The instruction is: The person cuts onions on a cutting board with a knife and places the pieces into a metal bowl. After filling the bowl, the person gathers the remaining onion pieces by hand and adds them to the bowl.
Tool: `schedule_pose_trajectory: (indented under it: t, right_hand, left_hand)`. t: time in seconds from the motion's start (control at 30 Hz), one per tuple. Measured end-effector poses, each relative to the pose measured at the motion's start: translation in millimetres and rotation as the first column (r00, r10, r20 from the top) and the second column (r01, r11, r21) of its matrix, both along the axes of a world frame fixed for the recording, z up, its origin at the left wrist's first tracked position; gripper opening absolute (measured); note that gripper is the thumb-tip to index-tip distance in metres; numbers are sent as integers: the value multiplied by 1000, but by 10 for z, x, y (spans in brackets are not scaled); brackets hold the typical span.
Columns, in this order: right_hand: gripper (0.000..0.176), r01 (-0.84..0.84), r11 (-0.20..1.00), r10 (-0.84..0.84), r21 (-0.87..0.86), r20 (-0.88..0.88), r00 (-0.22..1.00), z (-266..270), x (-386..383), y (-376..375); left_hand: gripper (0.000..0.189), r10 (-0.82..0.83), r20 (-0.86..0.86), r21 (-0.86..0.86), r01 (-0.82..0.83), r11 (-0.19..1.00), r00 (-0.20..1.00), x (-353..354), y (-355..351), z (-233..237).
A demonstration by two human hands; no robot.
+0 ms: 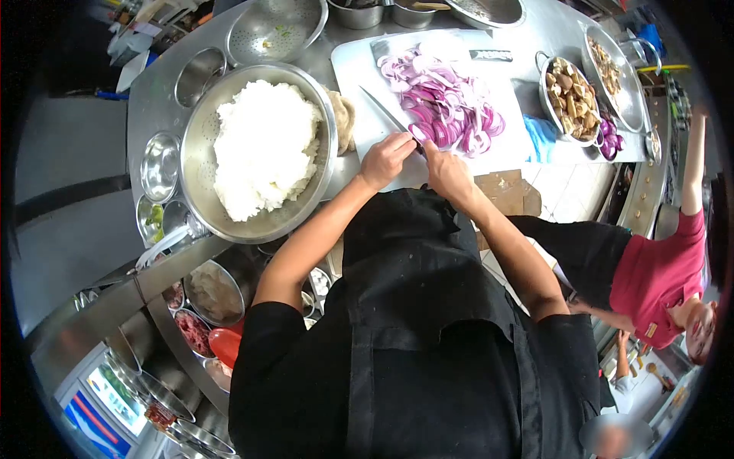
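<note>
Presently, the left hand [386, 157] is closed round the knife [380, 105] handle. The right hand [447, 172] pinches the onion [419, 136] against the cutting board [359, 69]. Onion likely light, slick, layers separable: grip its uncut end with curled fingertips.

Onion slices [447, 99] on cutting board [355, 65]; rice bowl [197, 164] left, mushroom bowl [544, 99] right.

- A knife [384, 109] is gripped in the left hand [386, 158] over a white cutting board [355, 65]
- Purple onion slices [447, 103] are piled on the board, their near edge touched by the right hand [447, 172]
- A steel bowl [200, 130] of white rice [264, 145] is set on the worktop [153, 107] just beside the board
</note>
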State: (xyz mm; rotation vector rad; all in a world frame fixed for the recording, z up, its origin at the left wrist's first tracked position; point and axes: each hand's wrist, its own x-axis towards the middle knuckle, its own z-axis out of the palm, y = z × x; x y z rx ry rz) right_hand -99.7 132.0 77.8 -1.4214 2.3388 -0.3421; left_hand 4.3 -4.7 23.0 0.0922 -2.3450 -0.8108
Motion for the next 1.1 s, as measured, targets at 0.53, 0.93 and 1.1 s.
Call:
schedule_pose_trajectory:
  t: [0.53,0.93,1.1]
  right_hand:
    - [29,22,974,-58,-227,-155,986,514,-599,274]
    - [42,-17,964,-41,-267,-211,977,302,-2357,336]
    - [39,-47,960,-9,-275,-196,981,-15,-2593,-190]
  left_hand:
    - [72,29,297,-48,-15,999,954,-405,463,583]
    - [52,516,72,262,-516,816,853,-293,201,940]
    - [21,905,97,53,-910,412,415,557,-1035,1526]
